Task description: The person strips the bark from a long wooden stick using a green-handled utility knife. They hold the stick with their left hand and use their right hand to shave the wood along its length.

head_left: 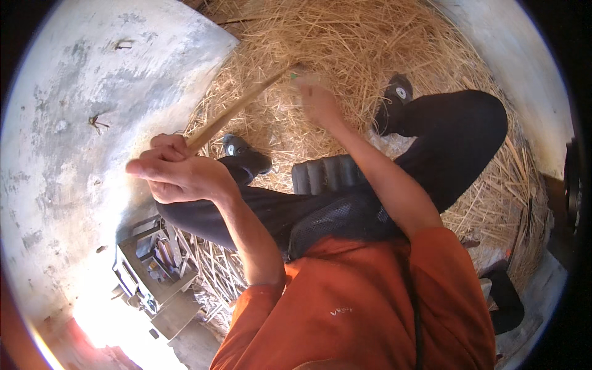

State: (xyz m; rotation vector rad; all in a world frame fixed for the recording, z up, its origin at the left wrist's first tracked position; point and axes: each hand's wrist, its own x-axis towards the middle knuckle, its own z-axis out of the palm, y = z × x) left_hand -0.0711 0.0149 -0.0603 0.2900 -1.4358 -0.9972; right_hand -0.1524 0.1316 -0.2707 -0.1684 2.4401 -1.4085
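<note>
My left hand (pixel 185 169) is closed around the near end of a long, pale strip of wood or bamboo (pixel 237 106). The strip slants up and to the right, away from me, over the straw. Close to its far end is my right hand (pixel 320 103), smeared by motion. A small green spot and a dark bit show beside its fingers, too blurred to name. Whether those fingers grip anything cannot be made out.
Straw and shavings (pixel 345 31) cover the floor around my dark shoes (pixel 394 102). A worn whitewashed wall (pixel 68 117) rises at left. A ridged dark seat or block (pixel 327 174) sits between my legs. An open toolbox (pixel 154 271) stands at lower left.
</note>
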